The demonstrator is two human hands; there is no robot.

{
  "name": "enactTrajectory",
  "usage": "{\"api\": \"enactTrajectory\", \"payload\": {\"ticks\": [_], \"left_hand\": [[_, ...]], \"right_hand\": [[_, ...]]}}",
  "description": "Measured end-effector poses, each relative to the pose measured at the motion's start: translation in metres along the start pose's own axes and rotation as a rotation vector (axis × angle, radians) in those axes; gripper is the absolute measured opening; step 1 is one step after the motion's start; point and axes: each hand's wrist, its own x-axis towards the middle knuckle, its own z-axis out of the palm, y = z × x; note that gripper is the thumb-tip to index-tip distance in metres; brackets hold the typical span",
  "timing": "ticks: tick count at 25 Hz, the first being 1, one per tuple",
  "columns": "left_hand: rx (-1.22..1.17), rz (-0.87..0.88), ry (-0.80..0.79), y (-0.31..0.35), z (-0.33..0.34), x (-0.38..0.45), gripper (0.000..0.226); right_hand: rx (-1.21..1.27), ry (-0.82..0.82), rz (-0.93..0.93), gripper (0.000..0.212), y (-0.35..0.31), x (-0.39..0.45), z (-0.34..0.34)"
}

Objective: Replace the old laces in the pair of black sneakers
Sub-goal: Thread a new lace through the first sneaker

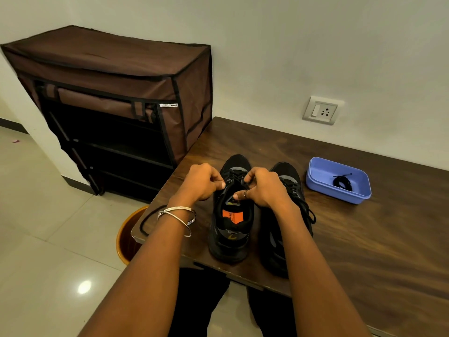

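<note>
While both hands, left hand (203, 183) and right hand (261, 187), pinched lace ends over the left sneaker (230, 215) on the table (364, 239), uneven pulling risked lopsided lacing.

Pair of black low-top sneakers with grey panels, upright side by side on the dark wooden surface (364, 239), toes toward the wall.

Left black sneaker (230, 229): orange insole label visible; laced across the top.

Right black sneaker (289, 190): black lace loose over its outer side.

Loose black lace (145, 222): lying at the surface's left edge.

Coiled black lace (342, 182): inside the blue rectangular plastic tray (315, 181), right of the pair.
</note>
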Motion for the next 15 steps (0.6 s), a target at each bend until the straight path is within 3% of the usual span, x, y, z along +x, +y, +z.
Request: {"api": "enactTrajectory", "payload": {"ticks": [3, 5, 9, 12, 13, 14, 15], "left_hand": [[0.041, 0.012, 0.018, 0.001, 0.002, 0.004, 0.015], [-0.123, -0.047, 0.075, 0.001, 0.006, 0.007, 0.019], [-1.075, -0.208, 0.278, 0.023, 0.002, 0.001, 0.024], [-1.823, -0.174, 0.394, 0.032, -0.02, -0.003, 0.024], [-1.909, -0.15, 0.407, 0.029, -0.025, -0.003, 0.024], [-1.834, -0.135, 0.417, 0.027, -0.028, -0.005, 0.024], [-1.594, -0.135, 0.429, 0.024, -0.028, -0.008, 0.021]], "right_hand": [[-0.046, -0.022, -0.007, 0.053, 0.002, -0.001, -0.005], [-0.092, -0.048, 0.04, 0.062, 0.005, -0.001, -0.005], [-0.122, -0.042, 0.165, 0.086, 0.007, 0.001, -0.004], [-0.09, -0.038, 0.222, 0.11, 0.004, 0.0, -0.005], [-0.065, -0.045, 0.23, 0.113, 0.004, -0.002, -0.006], [-0.04, -0.058, 0.228, 0.111, 0.004, -0.002, -0.007], [-0.023, -0.083, 0.22, 0.105, 0.003, -0.003, -0.008]]}}
